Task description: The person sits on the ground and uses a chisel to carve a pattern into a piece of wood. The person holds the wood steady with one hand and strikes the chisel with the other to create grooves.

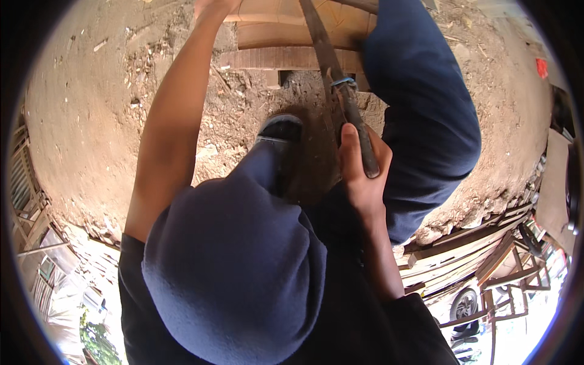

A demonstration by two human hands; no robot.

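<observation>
My right hand [365, 159] is closed around the dark handle of a handsaw [325, 53], thumb lying along the top. A blue tie wraps the saw where handle meets blade. The long blade slants up and slightly left across brown wooden boards [274, 35], running out past the upper edge. At the upper left, my left hand [216, 5] is at the boards' left end; its fingers are cut off by the picture's edge. My right leg, in dark blue trousers, is bent up beside the boards' right end.
Under the boards is a wooden support [292, 59] above dirt ground [97, 121] strewn with chips. My foot in a dark sandal [280, 128] stands just below it. Stacked planks [468, 249], a wooden frame [514, 274] and a wheel [464, 305] are at the lower right.
</observation>
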